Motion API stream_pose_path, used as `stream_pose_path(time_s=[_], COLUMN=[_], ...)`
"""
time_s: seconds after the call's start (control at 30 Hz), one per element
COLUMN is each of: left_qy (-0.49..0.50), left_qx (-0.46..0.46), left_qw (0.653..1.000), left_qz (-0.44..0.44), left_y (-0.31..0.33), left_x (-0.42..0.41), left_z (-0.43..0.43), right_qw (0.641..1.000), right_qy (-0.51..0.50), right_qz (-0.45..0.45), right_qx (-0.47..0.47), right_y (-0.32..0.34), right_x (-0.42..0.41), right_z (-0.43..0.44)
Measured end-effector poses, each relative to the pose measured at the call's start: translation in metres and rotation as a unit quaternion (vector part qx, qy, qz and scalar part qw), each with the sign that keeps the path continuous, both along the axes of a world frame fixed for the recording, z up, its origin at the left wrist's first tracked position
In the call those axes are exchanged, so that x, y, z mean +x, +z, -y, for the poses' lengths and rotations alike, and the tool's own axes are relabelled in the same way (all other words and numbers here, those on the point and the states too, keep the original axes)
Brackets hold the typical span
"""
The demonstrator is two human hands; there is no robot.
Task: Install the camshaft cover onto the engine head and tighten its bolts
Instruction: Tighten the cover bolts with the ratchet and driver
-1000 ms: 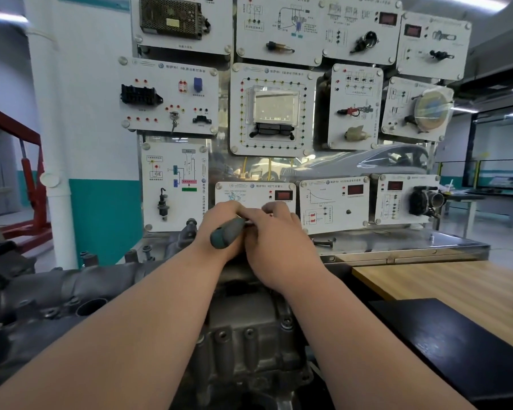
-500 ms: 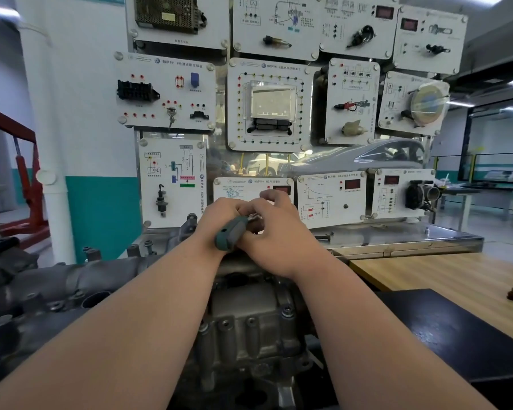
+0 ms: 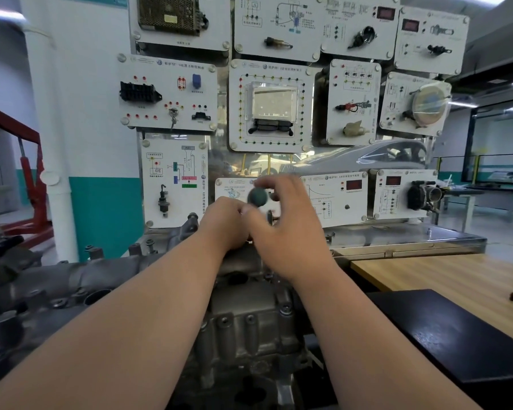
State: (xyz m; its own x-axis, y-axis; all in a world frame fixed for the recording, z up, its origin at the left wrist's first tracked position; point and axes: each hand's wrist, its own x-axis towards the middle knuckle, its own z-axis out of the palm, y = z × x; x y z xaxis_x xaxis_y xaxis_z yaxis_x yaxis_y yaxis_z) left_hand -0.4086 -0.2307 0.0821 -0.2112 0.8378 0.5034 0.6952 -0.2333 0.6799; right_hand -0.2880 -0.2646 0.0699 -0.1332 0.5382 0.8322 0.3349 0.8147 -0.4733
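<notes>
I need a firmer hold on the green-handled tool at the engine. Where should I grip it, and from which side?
Grip the green handle itself, probably coming from the right. Its rounded end sticks up free above the left hand, which holds it from the left, so that side is taken. The right hand is blurred beside it, so its own hold is unclear.

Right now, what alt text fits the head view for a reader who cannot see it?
Two bare hands meet at the far end of a grey engine: the left hand grips a green-handled tool, the right hand blurred beside it. A board of training panels stands behind, a wooden table to the right.
</notes>
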Motion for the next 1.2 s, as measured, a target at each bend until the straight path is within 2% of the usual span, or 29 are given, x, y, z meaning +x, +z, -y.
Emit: stream_pose_path(time_s=[0.07,0.17,0.27,0.37,0.47,0.57,0.63,0.67,0.73,0.8,0.83,0.93,1.03,1.13,1.2], left_qy=[0.014,-0.015,-0.029,-0.041,-0.049,-0.037,-0.027,-0.039,-0.033,-0.033,-0.023,0.011,-0.031,-0.052,-0.047], left_qx=[-0.004,-0.01,-0.012,-0.012,-0.009,0.015,0.042,0.044,0.061,0.057,0.056,0.054,0.016,0.011,0.018], left_qw=[0.999,1.0,0.999,0.999,0.998,0.999,0.994,0.994,0.993,0.996,0.995,0.993,0.999,0.998,0.999], left_qz=[-0.036,-0.019,-0.025,-0.028,-0.027,-0.035,-0.098,-0.093,-0.093,-0.06,-0.076,-0.108,-0.015,-0.016,-0.018], left_y=[0.001,-0.001,-0.002,-0.004,-0.005,-0.007,-0.006,-0.006,-0.004,-0.003,-0.002,0.0,-0.003,-0.004,-0.004], left_x=[-0.001,-0.002,-0.001,-0.005,-0.005,-0.002,-0.002,-0.002,-0.002,-0.004,-0.004,-0.003,-0.006,-0.007,-0.005], left_z=[-0.001,-0.002,-0.002,-0.002,-0.003,-0.006,-0.006,-0.007,-0.004,-0.004,-0.006,-0.005,-0.006,-0.007,-0.007], right_qw=[0.99,0.932,0.869,0.867,0.897,0.938,0.97,0.982,0.979,0.972,0.974,0.972,0.937,0.889,0.87], right_qy=[0.0,0.01,0.034,0.048,0.057,0.067,0.068,0.047,-0.012,-0.019,-0.015,-0.054,-0.106,-0.03,0.01], right_qz=[-0.132,-0.278,-0.306,-0.304,-0.249,-0.179,-0.082,-0.002,0.15,0.18,0.157,0.014,-0.04,-0.144,-0.17], right_qx=[-0.055,-0.232,-0.387,-0.393,-0.36,-0.288,-0.218,-0.185,-0.138,-0.147,-0.162,-0.229,-0.331,-0.433,-0.463], right_y=[0.003,0.009,0.012,0.011,0.009,0.006,0.004,0.001,-0.001,-0.001,0.0,0.004,0.008,0.012,0.013], right_x=[0.002,0.007,0.011,0.012,0.014,0.014,0.008,0.004,-0.003,-0.005,-0.005,-0.003,0.001,0.006,0.01], right_z=[-0.001,-0.015,-0.025,-0.028,-0.023,-0.018,-0.013,-0.012,-0.011,-0.012,-0.012,-0.019,-0.029,-0.031,-0.027])
